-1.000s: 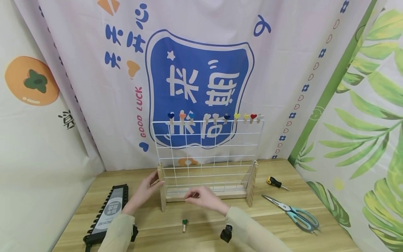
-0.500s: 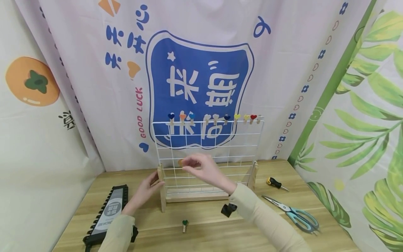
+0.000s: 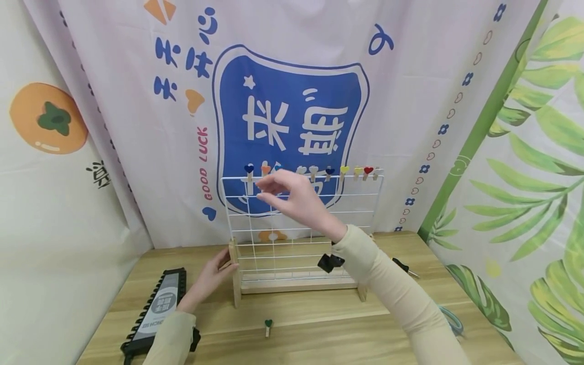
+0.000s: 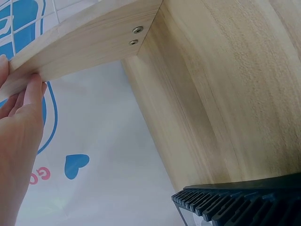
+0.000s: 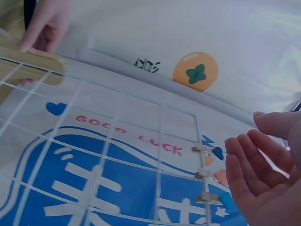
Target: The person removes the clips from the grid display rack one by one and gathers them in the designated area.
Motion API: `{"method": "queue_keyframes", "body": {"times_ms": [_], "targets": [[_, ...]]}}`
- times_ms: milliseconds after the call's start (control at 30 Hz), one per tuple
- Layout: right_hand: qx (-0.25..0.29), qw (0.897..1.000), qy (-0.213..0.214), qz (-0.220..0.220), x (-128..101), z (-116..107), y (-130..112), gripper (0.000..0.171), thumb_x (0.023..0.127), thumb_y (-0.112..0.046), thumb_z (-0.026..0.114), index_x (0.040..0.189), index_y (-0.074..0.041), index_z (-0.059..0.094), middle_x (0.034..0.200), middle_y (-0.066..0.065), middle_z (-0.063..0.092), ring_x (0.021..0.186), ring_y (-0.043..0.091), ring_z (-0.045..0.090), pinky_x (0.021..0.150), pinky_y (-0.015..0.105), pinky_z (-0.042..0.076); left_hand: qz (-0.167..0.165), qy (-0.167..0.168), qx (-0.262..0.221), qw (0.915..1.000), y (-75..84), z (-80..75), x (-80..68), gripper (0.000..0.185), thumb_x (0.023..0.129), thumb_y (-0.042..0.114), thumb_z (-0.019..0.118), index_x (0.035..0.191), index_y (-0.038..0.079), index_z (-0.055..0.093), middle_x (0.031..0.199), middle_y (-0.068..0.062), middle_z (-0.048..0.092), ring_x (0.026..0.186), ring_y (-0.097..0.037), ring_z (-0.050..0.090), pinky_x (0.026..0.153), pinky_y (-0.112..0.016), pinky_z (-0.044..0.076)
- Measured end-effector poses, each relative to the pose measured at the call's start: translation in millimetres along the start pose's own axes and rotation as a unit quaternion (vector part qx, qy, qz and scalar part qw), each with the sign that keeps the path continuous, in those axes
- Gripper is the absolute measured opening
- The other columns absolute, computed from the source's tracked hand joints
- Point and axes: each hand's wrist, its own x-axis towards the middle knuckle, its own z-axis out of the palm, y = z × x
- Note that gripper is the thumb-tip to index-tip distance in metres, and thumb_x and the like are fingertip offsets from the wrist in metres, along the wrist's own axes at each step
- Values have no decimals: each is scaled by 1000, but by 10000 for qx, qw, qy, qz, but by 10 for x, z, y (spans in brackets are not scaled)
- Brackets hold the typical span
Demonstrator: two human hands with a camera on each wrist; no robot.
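Note:
A white wire grid rack [image 3: 347, 203] stands upright in a wooden base on the table. Small wooden clips with coloured hearts [image 3: 344, 170] sit in a row on its top wire. My left hand [image 3: 224, 264] grips the rack's left wooden post [image 3: 235, 291]; in the left wrist view its fingertips [image 4: 34, 87] press on the post [image 4: 94, 42]. My right hand [image 3: 265, 190] is raised in front of the top wire, just below the orange and blue clips. Seen from the right wrist, its fingers [image 5: 249, 165] are loosely spread beside those clips [image 5: 203, 174] and hold nothing.
A green-heart clip [image 3: 267, 324] lies on the wooden table [image 3: 319, 314] in front of the rack. At the left lies a black case [image 3: 159, 306]. A screwdriver [image 3: 407, 267] and scissors [image 3: 452, 320] lie at the right, partly hidden by my sleeve. Printed cloth hangs close behind.
My right hand has risen from the base of the rack to its top wire. The left hand has stayed on the left post.

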Motion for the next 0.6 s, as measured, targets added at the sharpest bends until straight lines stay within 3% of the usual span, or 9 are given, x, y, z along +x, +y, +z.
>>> {"method": "queue_keyframes", "body": {"times_ms": [367,600], "targets": [[-188,9990,244,329,389,-228,17,23,93,-15,70,114,-5,70,110,10,73,93,15,70,86,24,60,14,30,-21,10000,-18,19,7,58,98,10,61,146,-11,37,145,-33,47,135,-48,47,111,-55,43],[-311,9958,-255,827,596,-246,84,22,96,-20,66,114,-8,70,106,6,73,91,13,69,87,22,59,81,92,-8,9999,-27,17,0,57,98,13,62,145,-10,39,143,-33,49,134,-48,49,110,-54,44]]}}
